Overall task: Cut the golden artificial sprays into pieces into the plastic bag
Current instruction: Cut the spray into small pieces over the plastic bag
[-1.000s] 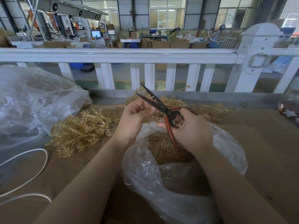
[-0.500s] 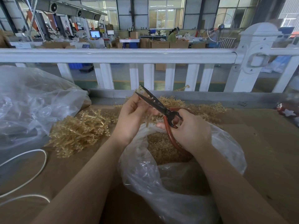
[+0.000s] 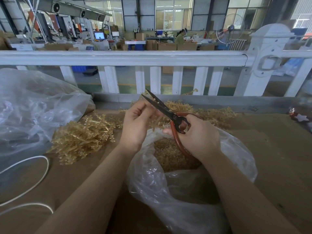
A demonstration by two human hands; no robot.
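My right hand (image 3: 195,135) grips red-handled scissors (image 3: 170,114), their dark blades slightly parted and pointing up-left. My left hand (image 3: 137,124) pinches a small golden spray piece (image 3: 157,120) right beside the blades, above the open clear plastic bag (image 3: 168,191). Cut golden bits (image 3: 168,154) lie inside the bag. A heap of uncut golden sprays (image 3: 84,134) lies to the left on the brown table, and more sprays (image 3: 211,114) lie behind my hands.
A large crumpled clear bag (image 3: 33,112) fills the left side. White cord (image 3: 33,183) loops at the near left. A white railing (image 3: 152,58) runs along the table's far edge. A small red ornament (image 3: 300,117) sits at the far right.
Both hands have stayed over the bag. The scissor blades have narrowed a little at the spray piece in my left fingers.
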